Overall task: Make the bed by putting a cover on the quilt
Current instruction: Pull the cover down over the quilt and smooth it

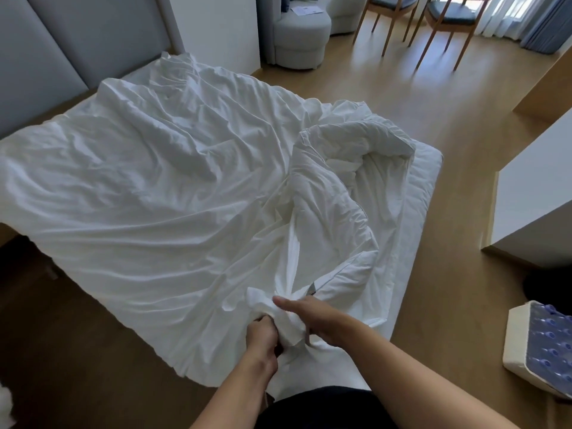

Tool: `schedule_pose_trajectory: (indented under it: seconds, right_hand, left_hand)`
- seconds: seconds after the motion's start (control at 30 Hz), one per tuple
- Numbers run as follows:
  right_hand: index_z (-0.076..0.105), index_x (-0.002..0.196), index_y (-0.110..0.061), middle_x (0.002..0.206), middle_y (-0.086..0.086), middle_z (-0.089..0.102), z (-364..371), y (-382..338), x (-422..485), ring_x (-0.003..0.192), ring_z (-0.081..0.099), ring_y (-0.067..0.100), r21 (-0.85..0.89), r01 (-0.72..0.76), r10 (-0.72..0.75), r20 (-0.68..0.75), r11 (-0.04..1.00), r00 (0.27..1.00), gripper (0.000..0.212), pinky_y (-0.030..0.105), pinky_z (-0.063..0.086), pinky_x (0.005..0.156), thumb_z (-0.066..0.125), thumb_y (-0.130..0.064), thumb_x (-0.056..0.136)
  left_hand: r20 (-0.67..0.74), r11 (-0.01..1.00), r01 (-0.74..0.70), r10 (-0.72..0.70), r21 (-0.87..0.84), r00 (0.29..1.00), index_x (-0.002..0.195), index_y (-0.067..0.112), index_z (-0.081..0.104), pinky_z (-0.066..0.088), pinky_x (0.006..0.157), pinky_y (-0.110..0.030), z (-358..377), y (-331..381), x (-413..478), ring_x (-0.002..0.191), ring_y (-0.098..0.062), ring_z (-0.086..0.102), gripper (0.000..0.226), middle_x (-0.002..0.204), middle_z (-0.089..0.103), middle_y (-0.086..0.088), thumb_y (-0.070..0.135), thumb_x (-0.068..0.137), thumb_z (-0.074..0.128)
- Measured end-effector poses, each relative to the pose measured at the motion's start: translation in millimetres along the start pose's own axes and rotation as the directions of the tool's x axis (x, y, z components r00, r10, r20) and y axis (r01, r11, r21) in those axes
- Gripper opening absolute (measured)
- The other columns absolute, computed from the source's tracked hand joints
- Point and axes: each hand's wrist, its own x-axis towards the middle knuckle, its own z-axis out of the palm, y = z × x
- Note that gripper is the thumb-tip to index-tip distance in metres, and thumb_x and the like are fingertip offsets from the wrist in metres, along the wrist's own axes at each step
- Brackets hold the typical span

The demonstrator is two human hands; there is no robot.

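Observation:
A white cover [148,193] lies wrinkled across most of the bed. The puffy white quilt [346,168] shows at the right side, partly folded over itself and partly under the cover. At the near edge my left hand [263,339] grips a bunched corner of the white fabric [278,317]. My right hand [312,317] is beside it, thumb stretched over the bunch and fingers curled round its right side. Taut folds run from the bunch up toward the quilt.
The mattress edge [411,230] sticks out at the right. A padded grey headboard [62,48] stands at the far left. Wooden floor surrounds the bed. A pack of bottles [544,345] sits on the floor at right; a grey ottoman [300,35] and wooden chairs [445,23] stand beyond.

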Motion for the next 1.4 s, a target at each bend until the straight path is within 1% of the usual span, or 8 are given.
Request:
schedule_pose_trajectory:
  seconds: [0.1,0.3,0.57,0.7,0.9,1.07,1.3,1.4]
  right_hand:
    - [0.069,0.113,0.0,0.102,0.013,0.077,13,2,-1,0.095,0.074,0.026,0.1,0.079,-0.075,-0.049,0.992,0.996,0.057,0.042,0.059,0.091,0.087,-0.037,0.074]
    - [0.073,0.106,-0.001,0.101,0.017,0.076,-18,-1,-6,0.093,0.074,0.035,0.3,0.213,-0.148,-0.224,0.93,0.963,0.032,0.048,0.06,0.087,0.082,-0.015,0.079]
    - [0.072,0.093,-0.009,0.097,0.011,0.075,-30,16,-4,0.092,0.071,0.03,0.091,0.199,-0.162,-0.312,0.976,0.936,0.022,0.043,0.058,0.084,0.071,-0.032,0.09]
    - [0.067,0.096,0.004,0.094,0.015,0.071,-58,29,-3,0.086,0.068,0.033,-0.044,0.2,-0.203,-0.345,0.979,0.917,0.043,0.041,0.055,0.075,0.064,-0.039,0.093]
    - [0.068,0.092,-0.004,0.087,0.014,0.068,-129,50,-15,0.078,0.066,0.03,0.154,0.201,-0.164,-0.224,0.967,0.961,0.022,0.044,0.056,0.077,0.065,-0.025,0.098]
    - [0.056,0.074,-0.009,0.077,0.01,0.055,-179,64,-32,0.069,0.054,0.022,0.148,0.256,-0.181,-0.393,0.955,0.902,0.034,0.037,0.047,0.071,0.063,-0.033,0.097]
    - [0.063,0.098,-0.008,0.093,0.007,0.063,-196,57,-47,0.086,0.062,0.027,0.327,0.141,-0.035,-0.309,0.935,0.95,0.01,0.038,0.052,0.071,0.065,-0.01,0.089]
    - [0.064,0.103,-0.008,0.096,0.009,0.062,-202,78,-53,0.081,0.059,0.026,0.191,0.127,-0.082,-0.229,0.973,0.97,0.016,0.04,0.05,0.071,0.068,-0.018,0.091]
  left_hand:
    - [-0.039,1.0,-0.019,0.018,-0.02,0.999,0.092,0.005,0.067,0.045,0.053,-0.028,-7,-3,-4,0.065,-0.023,0.059,0.02,0.077,0.069,-0.008,0.008,0.093,0.047]
    - [-0.037,0.97,-0.005,-0.004,-0.243,0.999,0.088,0.015,0.058,0.021,0.036,-0.018,-43,-12,-24,0.045,-0.01,0.03,0.02,0.063,0.043,-0.001,0.003,0.097,0.045]
    - [-0.063,0.923,-0.08,0.06,-0.376,0.996,0.11,0.002,0.056,0.025,0.034,-0.021,-55,-74,-86,0.044,-0.01,0.035,0.015,0.069,0.045,-0.004,0.009,0.104,0.045]
    - [-0.156,0.912,-0.149,0.095,-0.383,0.983,0.112,-0.007,0.061,0.027,0.035,-0.021,-39,-119,-128,0.047,-0.011,0.036,0.024,0.068,0.049,-0.006,0.01,0.104,0.045]
    - [-0.313,0.866,-0.223,0.082,-0.447,0.946,0.118,-0.002,0.061,0.033,0.039,-0.022,-27,-187,-183,0.054,-0.012,0.039,0.027,0.077,0.049,-0.008,0.017,0.106,0.046]
    - [-0.417,0.816,-0.293,0.071,-0.498,0.906,0.113,0.003,0.06,0.037,0.039,-0.02,-36,-226,-229,0.059,-0.014,0.038,0.022,0.08,0.048,-0.008,0.018,0.105,0.046]
    - [-0.488,0.843,-0.326,0.088,-0.428,0.869,0.118,0.0,0.058,0.041,0.038,-0.022,-37,-267,-253,0.06,-0.015,0.037,0.024,0.076,0.048,-0.008,0.017,0.104,0.048]
    - [-0.507,0.832,-0.364,0.118,-0.418,0.854,0.123,0.002,0.057,0.043,0.041,-0.024,-43,-276,-261,0.06,-0.016,0.038,0.026,0.076,0.047,-0.008,0.018,0.105,0.047]
